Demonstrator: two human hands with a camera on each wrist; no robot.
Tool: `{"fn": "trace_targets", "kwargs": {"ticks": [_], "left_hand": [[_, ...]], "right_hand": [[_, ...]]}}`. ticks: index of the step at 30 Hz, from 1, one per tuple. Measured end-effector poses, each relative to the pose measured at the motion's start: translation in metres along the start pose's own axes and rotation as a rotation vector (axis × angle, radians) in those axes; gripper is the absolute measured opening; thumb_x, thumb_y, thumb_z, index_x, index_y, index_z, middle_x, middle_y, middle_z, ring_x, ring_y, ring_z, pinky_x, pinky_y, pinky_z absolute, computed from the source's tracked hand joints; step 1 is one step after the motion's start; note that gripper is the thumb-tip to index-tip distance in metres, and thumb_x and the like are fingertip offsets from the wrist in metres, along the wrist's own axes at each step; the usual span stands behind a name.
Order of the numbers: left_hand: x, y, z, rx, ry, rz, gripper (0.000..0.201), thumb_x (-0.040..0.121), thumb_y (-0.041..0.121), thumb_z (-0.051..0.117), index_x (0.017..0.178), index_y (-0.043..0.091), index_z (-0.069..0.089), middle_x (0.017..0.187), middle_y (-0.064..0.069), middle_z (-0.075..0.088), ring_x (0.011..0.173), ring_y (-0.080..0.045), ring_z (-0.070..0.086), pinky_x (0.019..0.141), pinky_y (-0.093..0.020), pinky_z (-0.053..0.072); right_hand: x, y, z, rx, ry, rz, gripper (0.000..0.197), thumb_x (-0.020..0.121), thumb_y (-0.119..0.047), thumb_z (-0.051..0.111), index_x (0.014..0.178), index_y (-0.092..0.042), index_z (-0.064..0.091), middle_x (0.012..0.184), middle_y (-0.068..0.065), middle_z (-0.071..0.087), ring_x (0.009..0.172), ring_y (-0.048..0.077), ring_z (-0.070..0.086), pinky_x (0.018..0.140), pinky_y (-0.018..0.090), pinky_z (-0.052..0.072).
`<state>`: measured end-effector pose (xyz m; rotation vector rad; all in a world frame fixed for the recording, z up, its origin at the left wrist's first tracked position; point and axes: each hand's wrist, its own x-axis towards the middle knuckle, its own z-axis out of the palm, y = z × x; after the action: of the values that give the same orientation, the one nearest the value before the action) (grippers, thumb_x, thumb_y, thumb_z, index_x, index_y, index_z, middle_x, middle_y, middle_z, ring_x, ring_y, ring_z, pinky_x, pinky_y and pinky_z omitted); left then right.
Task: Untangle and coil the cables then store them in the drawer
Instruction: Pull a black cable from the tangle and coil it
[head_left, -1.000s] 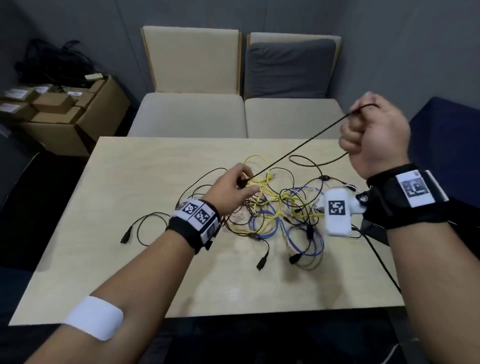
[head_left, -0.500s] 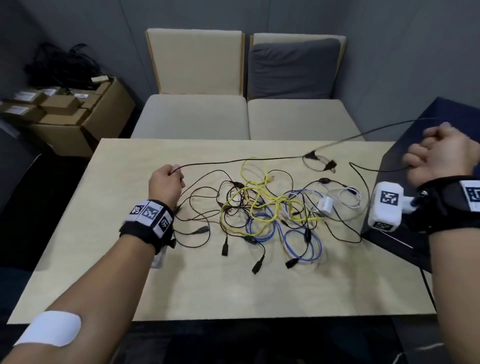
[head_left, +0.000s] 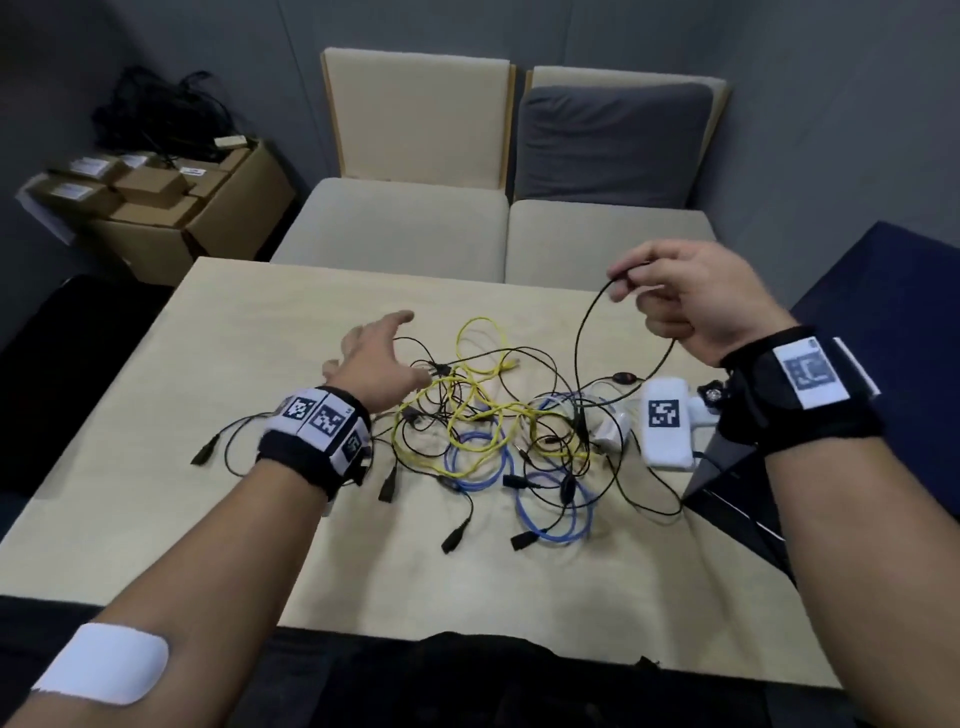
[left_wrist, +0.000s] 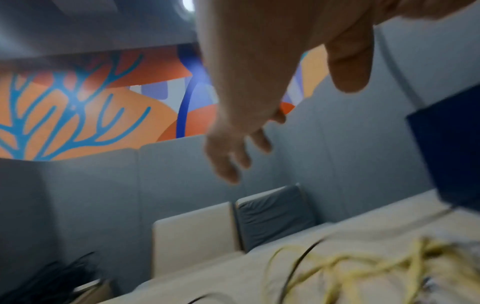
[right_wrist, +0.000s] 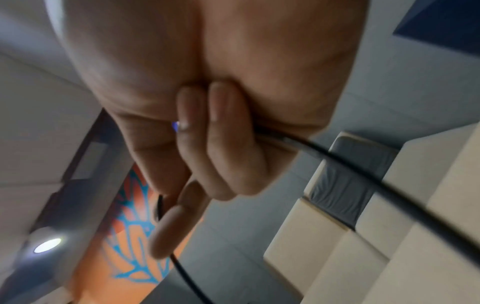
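A tangle of cables lies mid-table: a yellow cable, a blue cable, several thin black ones with plugs, and a white cable with a small charger. My right hand, raised above the right side of the pile, grips a thin black cable that loops down into the tangle; in the right wrist view its fingers curl round the black cable. My left hand hovers over the left of the pile with fingers spread, holding nothing.
The light wooden table stands before two beige chairs, one with a grey cushion. Cardboard boxes sit at the back left. A dark blue cabinet stands at the right edge.
My left hand let go of the black cable and moved right toward the pile, fingers open. My right hand swung back left over the table, the once taut cable now hanging slack.
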<state>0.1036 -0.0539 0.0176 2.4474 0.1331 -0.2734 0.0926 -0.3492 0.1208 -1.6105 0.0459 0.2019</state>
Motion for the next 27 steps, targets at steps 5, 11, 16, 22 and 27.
{"fn": "trace_targets", "kwargs": {"ticks": [5,11,16,22,27], "left_hand": [[-0.020,0.075,0.039,-0.422,-0.277,0.445,0.044,0.085,0.018,0.070,0.125,0.024,0.053,0.123,0.005,0.059,0.117,0.001,0.050,0.095,-0.007,0.035],[0.007,0.067,0.043,-0.470,-0.170,0.319,0.026,0.097,0.020,0.052,0.072,0.017,0.059,0.070,0.000,0.065,0.068,-0.014,0.062,0.076,-0.033,0.049],[0.035,0.046,-0.012,-0.391,-0.004,0.348,0.028,0.090,0.035,0.062,0.068,0.017,0.061,0.075,-0.007,0.072,0.048,-0.005,0.041,0.048,-0.025,0.036],[0.053,0.020,-0.051,-0.683,-0.093,0.309,0.015,0.085,0.005,0.067,0.076,0.016,0.061,0.051,0.010,0.041,0.047,-0.005,0.038,0.049,-0.017,0.038],[0.049,0.038,-0.053,-1.037,-0.124,0.306,0.026,0.089,-0.011,0.049,0.079,0.013,0.053,0.062,0.001,0.031,0.057,-0.007,0.040,0.063,-0.026,0.055]], "right_hand": [[-0.003,-0.018,0.027,0.017,-0.282,-0.046,0.022,0.095,0.001,0.040,0.092,-0.011,0.058,0.089,0.008,0.073,0.034,0.002,0.019,0.037,0.015,0.011],[-0.006,-0.053,-0.007,0.202,0.015,-0.289,0.023,0.097,-0.005,0.038,0.093,-0.017,0.058,0.092,0.006,0.073,0.034,0.004,0.019,0.036,0.012,0.014],[-0.006,-0.046,-0.032,0.148,0.294,-0.328,0.026,0.096,-0.001,0.038,0.087,-0.014,0.059,0.075,0.003,0.071,0.032,0.004,0.020,0.036,0.011,0.014],[-0.002,-0.018,-0.051,0.207,0.812,-0.299,0.028,0.084,-0.002,0.036,0.073,-0.021,0.054,0.049,-0.006,0.052,0.032,0.007,0.023,0.035,0.014,0.014],[0.005,0.017,-0.025,-0.506,0.836,0.037,0.021,0.087,-0.010,0.055,0.103,-0.017,0.066,0.099,0.001,0.068,0.084,0.013,0.062,0.076,0.026,0.049]]}}
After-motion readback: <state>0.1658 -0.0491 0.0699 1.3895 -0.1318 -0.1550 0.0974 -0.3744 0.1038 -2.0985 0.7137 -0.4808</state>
